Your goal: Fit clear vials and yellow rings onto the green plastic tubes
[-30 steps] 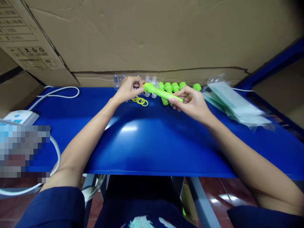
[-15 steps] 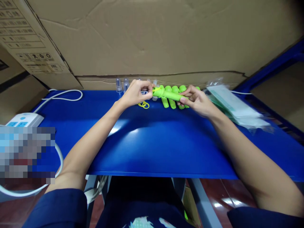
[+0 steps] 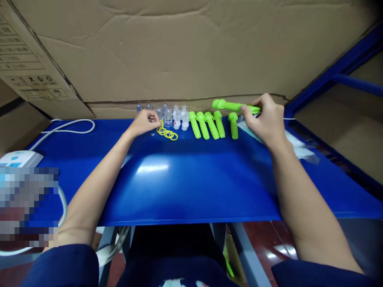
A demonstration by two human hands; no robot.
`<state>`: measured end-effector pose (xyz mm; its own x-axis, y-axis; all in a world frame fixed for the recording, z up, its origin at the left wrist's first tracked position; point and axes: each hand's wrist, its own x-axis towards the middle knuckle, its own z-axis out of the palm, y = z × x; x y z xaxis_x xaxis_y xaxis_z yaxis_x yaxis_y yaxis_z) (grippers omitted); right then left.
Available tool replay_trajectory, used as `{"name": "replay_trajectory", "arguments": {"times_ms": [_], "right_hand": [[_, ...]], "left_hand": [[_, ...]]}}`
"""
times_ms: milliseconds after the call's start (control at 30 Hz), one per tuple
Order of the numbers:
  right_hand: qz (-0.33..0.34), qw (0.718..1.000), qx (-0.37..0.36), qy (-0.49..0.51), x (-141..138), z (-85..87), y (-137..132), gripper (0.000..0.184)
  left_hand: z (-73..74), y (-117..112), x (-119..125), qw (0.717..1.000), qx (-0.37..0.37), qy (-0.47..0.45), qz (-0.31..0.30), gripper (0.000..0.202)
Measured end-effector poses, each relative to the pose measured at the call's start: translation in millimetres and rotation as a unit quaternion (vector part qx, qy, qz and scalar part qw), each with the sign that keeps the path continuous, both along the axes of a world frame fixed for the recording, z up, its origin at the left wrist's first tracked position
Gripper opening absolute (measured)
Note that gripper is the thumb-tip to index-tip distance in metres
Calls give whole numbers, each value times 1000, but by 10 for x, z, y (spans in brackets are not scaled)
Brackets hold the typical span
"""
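My right hand holds a bright green plastic handle by its end, raised above the table, its collared end pointing left. My left hand pinches a yellow rubber ring at the edge of a small chain of yellow rings lying on the table. Behind the rings stand several clear plastic caps and whitish translucent nozzle-like pieces. A row of similar green handles lies right of them, and one more green handle rests apart, below the held one.
The blue table backs onto a cardboard wall. White and green plastic packets lie partly behind my right hand. A white power strip with a looped cable sits at left, beside a blurred-out patch. A blue frame rises at right.
My hands have parted. The right has carried the green handle up and right, away from the left. My left hand has moved left, down to the yellow rings, and the view has shifted slightly.
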<state>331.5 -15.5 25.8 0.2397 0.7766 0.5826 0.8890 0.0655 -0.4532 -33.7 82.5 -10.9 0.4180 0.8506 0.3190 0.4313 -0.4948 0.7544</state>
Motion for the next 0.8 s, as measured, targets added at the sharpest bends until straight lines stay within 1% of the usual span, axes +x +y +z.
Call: {"name": "replay_trajectory", "arguments": {"times_ms": [33, 100, 200, 333, 433, 533, 633, 700, 800], "right_hand": [[-36, 998, -16, -46, 3, 24, -24, 14], [-85, 989, -67, -97, -8, 49, -57, 21], [-115, 976, -129, -134, -36, 27, -50, 30], [-120, 968, -164, -149, -46, -68, 21, 36], [-113, 965, -183, -152, -48, -146, 57, 40], [-102, 957, -216, -164, -67, -233, 80, 43], [-91, 950, -239, -181, -97, -329, 111, 45], [-78, 948, -245, -189, -115, -383, 134, 46], [-55, 944, -258, -198, -133, -431, 161, 44]], "left_hand": [[2, -9, 2, 1000, 4, 5, 6, 13], [2, -29, 26, 1000, 23, 4, 15, 15], [-5, -63, 99, 999, 50, 5, 19, 21], [-48, -115, 179, 994, 90, 67, -9, 23], [-144, -164, 159, 985, 120, 119, -29, 24], [-279, -224, 91, 979, 160, 123, -10, 25], [-389, -284, 44, 972, 202, 111, 34, 25], [-425, -312, 40, 969, 217, 102, 58, 23], [-426, -333, 50, 968, 224, 87, 68, 20]]}}
